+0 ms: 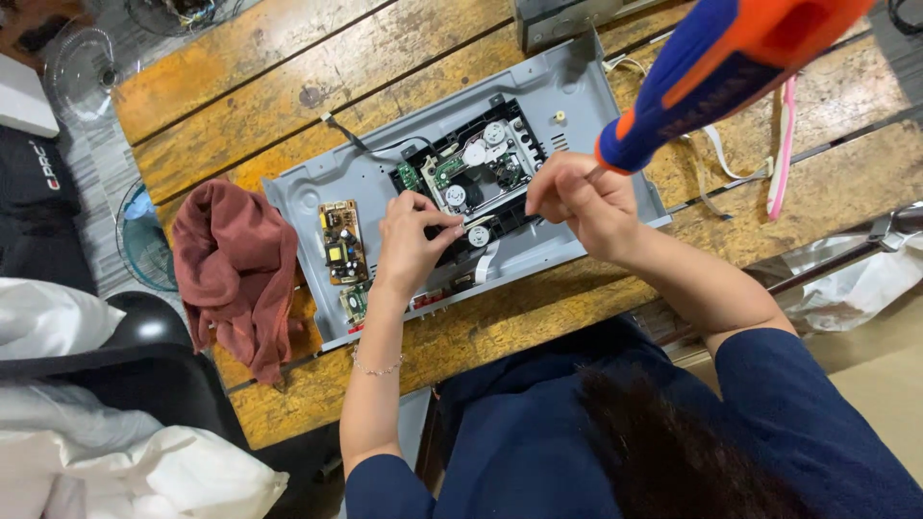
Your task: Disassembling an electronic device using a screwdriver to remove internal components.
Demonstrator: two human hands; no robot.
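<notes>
An opened grey metal chassis (317, 183) lies on a wooden plank table (288, 86). Inside it sit a black disc drive mechanism (481, 159) with white gears and a small brown circuit board (339, 240). My left hand (409, 240) pinches at the drive's front edge near a white gear. My right hand (582, 197) grips the shaft of a big blue and orange screwdriver (716, 67), whose handle rises toward the camera; its tip is hidden by my fingers, at the drive's right side.
A reddish-brown cloth (236, 274) hangs over the table's near edge, left of the chassis. White ribbon cables (716, 154) and a pink strip (784, 144) lie to the right. A black box (567, 19) sits behind. Fans (82, 62) stand on the floor; white bags (96, 471) are at the left.
</notes>
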